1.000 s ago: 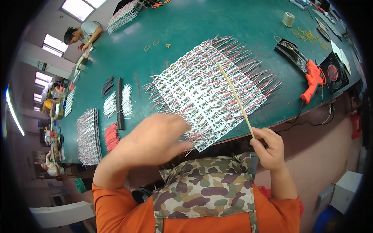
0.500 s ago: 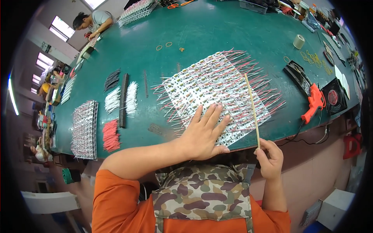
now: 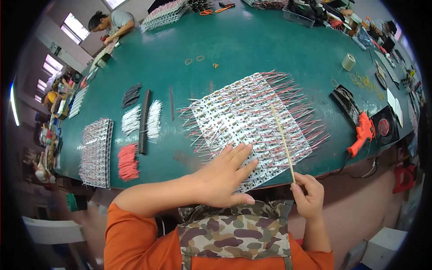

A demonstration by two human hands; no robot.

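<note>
My left hand (image 3: 223, 177) lies flat with spread fingers on the near-left part of a white circuit board panel (image 3: 223, 108). Rows of small components cover the panel, and red and white wires stick out past its left and right sides. In my right hand (image 3: 308, 194), at the table's front edge, thumb and fingers pinch the near end of a thin pale stick (image 3: 283, 140). The stick stretches away over the right part of the panel, among the wires. Whether it touches the board I cannot tell.
Left of the panel are red wires (image 3: 128, 162), white wires (image 3: 154, 119), black wires (image 3: 131, 95), a dark bar (image 3: 144, 121) and a stacked wired panel (image 3: 95, 153). To the right are an orange glue gun (image 3: 362, 133), a black tray (image 3: 345, 99) and a fan (image 3: 386, 126). A person (image 3: 114, 27) sits far left.
The stick has shifted left across the panel and a little toward me, with my right hand. My left hand stays flat on the panel, slightly farther left. The whole view has tilted slightly.
</note>
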